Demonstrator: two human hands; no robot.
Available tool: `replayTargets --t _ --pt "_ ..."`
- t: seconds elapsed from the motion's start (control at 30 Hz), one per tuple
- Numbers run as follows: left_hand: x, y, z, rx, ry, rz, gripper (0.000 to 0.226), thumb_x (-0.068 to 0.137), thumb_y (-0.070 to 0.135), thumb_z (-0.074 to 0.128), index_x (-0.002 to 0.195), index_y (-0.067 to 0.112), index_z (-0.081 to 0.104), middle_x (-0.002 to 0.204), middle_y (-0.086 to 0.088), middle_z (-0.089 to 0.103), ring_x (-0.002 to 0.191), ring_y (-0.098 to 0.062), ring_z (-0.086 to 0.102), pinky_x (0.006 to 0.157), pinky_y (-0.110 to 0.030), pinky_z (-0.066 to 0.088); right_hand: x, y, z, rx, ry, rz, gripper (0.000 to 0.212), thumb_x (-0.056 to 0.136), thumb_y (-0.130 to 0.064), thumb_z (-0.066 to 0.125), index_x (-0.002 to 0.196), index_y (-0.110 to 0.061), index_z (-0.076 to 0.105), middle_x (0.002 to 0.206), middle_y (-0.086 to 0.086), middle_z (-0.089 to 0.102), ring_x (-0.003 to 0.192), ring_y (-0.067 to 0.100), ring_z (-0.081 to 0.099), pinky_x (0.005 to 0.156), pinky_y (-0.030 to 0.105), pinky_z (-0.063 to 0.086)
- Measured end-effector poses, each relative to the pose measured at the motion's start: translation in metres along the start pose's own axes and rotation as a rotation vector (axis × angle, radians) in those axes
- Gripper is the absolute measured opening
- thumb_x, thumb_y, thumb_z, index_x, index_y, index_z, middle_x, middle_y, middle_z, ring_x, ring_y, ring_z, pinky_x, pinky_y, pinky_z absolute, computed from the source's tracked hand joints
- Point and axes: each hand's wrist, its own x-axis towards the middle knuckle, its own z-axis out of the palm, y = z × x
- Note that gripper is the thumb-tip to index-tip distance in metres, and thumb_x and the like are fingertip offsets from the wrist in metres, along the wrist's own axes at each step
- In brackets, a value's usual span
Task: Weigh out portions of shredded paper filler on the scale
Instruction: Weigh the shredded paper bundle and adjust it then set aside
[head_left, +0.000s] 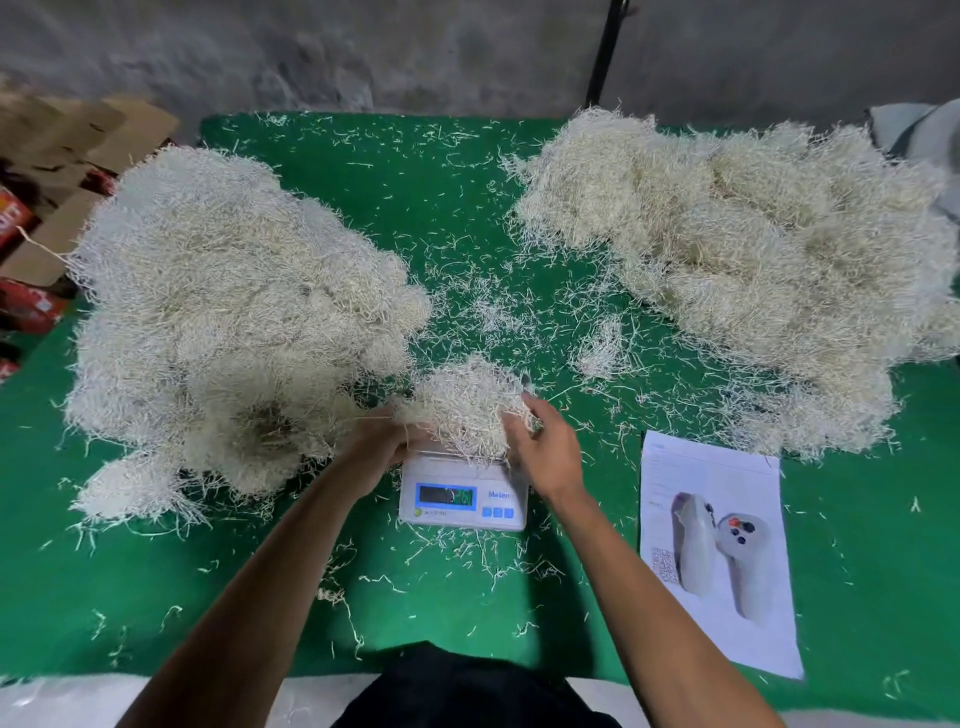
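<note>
Right hand (545, 452): fingers loosely curved and spread, cupping the right flank of the portion of shredded paper (465, 402) that sits on the scale (462, 493); fingertips touch the strands. Left hand (376, 447): set against the left flank of the same portion, fingers curled into the filler, partly hidden by it, so the exact grip cannot be told. Both forearms reach in from the near edge.

The portion is heaped on the scale platform and overhangs it on all sides. The scale is white, with a lit display (447, 496) facing the person (digits too blurred to read) and small blue buttons beside it.

The scale stands on the counter (156, 597), which is covered in green cloth and strewn with loose strands. A large pile of filler (223, 322) lies to the left, just beside the scale. A second large pile (753, 260) lies at the right rear, well apart from the scale.

A printed sheet (727, 623) lies flat to the right of the scale, showing a picture of two grey handheld controllers and a square code. Cardboard boxes (78, 145) stand off the counter's left rear corner.
</note>
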Motion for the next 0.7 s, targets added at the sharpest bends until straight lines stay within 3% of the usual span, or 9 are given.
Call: replayTargets --t 0.07,0.1,0.17,0.23,0.3,0.37,0.43,0.53,0.7 --pt "-0.003 -0.016 -0.018 -0.001 -0.005 0.002 0.015 0.088 -0.004 0.066 0.094 0.008 0.059 0.110 -0.025 0.063 0.103 -0.041 0.062 0.094 -0.048 0.054 -0.007 0.008 -0.002 0.124 -0.006 0.065 0.074 0.096 -0.073 0.048 0.154 -0.027 0.041 0.117 0.003 0.064 0.064 0.001 0.062 0.072 0.042 0.064" --pt "-0.007 -0.024 -0.026 -0.002 -0.002 0.006 0.019 0.085 -0.006 0.069 0.093 0.008 0.059 0.106 -0.024 0.063 0.097 -0.038 0.060 0.088 -0.045 0.053 -0.012 0.014 -0.002 0.139 0.021 0.101 0.077 0.096 -0.076 0.043 0.155 -0.027 0.039 0.129 0.004 0.062 0.083 0.002 0.067 0.085 0.045 0.062" --pt "-0.011 -0.041 -0.035 0.002 0.006 0.030 0.028 0.083 -0.011 0.067 0.095 0.014 0.066 0.105 -0.019 0.062 0.087 -0.026 0.060 0.077 -0.031 0.056 -0.026 0.030 0.002 0.086 0.099 0.150 0.069 0.103 -0.067 0.035 0.154 -0.021 0.040 0.149 0.003 0.052 0.122 0.010 0.058 0.107 0.045 0.048" --pt "-0.017 -0.064 -0.038 0.146 0.036 0.067 0.034 0.088 -0.009 0.062 0.111 0.016 0.069 0.104 -0.005 0.064 0.080 -0.007 0.059 0.066 -0.017 0.053 -0.043 0.053 0.006 -0.113 0.087 0.157 0.056 0.108 -0.048 0.035 0.150 -0.013 0.045 0.152 0.008 0.048 0.139 0.021 0.047 0.113 0.043 0.041" --pt "-0.027 -0.088 -0.034 0.325 0.163 0.110 0.030 0.094 -0.002 0.060 0.119 0.014 0.062 0.095 -0.002 0.068 0.062 -0.007 0.055 0.050 -0.017 0.046 -0.064 0.075 0.014 -0.410 -0.049 0.122 0.054 0.108 -0.031 0.042 0.156 -0.007 0.037 0.166 0.011 0.030 0.153 0.025 0.028 0.126 0.042 0.026" --pt "-0.037 -0.114 -0.023 0.406 0.240 0.159 0.018 0.094 0.001 0.062 0.102 0.017 0.062 0.078 -0.003 0.067 0.055 -0.014 0.053 0.045 -0.024 0.044 -0.086 0.091 0.023 -0.615 -0.150 0.044 0.061 0.108 -0.031 0.038 0.162 -0.008 0.022 0.172 0.009 0.007 0.159 0.023 0.006 0.130 0.039 0.005" --pt "-0.048 -0.135 -0.012 0.445 0.277 0.170 0.016 0.094 0.002 0.066 0.095 0.017 0.062 0.079 -0.001 0.066 0.064 -0.012 0.060 0.056 -0.024 0.051 -0.103 0.094 0.029 -0.657 -0.165 0.024 0.062 0.108 -0.032 0.031 0.164 -0.011 0.016 0.172 0.007 0.000 0.159 0.021 -0.002 0.129 0.037 -0.003" --pt "-0.055 -0.153 -0.004 0.396 0.318 0.143 0.019 0.095 0.005 0.065 0.112 0.014 0.064 0.097 0.001 0.068 0.086 -0.007 0.065 0.072 -0.013 0.048 -0.114 0.094 0.032 -0.598 -0.127 0.027 0.058 0.107 -0.028 0.036 0.162 -0.010 0.026 0.172 0.006 0.011 0.159 0.020 0.007 0.130 0.038 0.004" --pt "-0.054 -0.152 -0.002 0.365 0.336 0.118 0.019 0.094 0.005 0.065 0.112 0.012 0.065 0.099 0.004 0.065 0.089 -0.003 0.062 0.070 -0.011 0.047 -0.115 0.094 0.034 -0.581 -0.117 0.054 0.057 0.107 -0.029 0.036 0.161 -0.011 0.028 0.172 0.005 0.013 0.159 0.018 0.008 0.130 0.040 0.007"
